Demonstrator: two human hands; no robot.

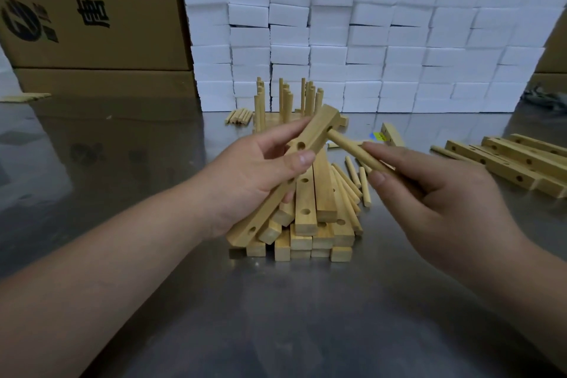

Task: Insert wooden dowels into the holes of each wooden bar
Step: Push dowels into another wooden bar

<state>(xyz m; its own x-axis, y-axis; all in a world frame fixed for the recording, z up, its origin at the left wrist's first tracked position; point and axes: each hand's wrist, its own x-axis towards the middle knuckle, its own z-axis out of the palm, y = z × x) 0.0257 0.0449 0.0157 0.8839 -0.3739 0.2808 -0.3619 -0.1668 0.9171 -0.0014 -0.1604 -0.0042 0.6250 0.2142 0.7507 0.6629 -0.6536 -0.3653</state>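
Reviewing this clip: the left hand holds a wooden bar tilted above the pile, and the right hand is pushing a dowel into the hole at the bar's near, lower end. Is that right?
Not quite. In the head view the left hand does hold the wooden bar tilted above the pile, but the right hand brings the dowel to the hole at the bar's far, upper end. The hole near the lower end is empty.

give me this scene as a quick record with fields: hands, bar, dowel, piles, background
left hand: holds bar tilted above pile
right hand: pinches dowel, tip at the bar's top hole
bar holes: others visible, empty
pile: bars stacked below hands, loose dowels beside it
finished: bars with upright dowels behind
more bars: at right
table: metal
background: white blocks, cardboard boxes
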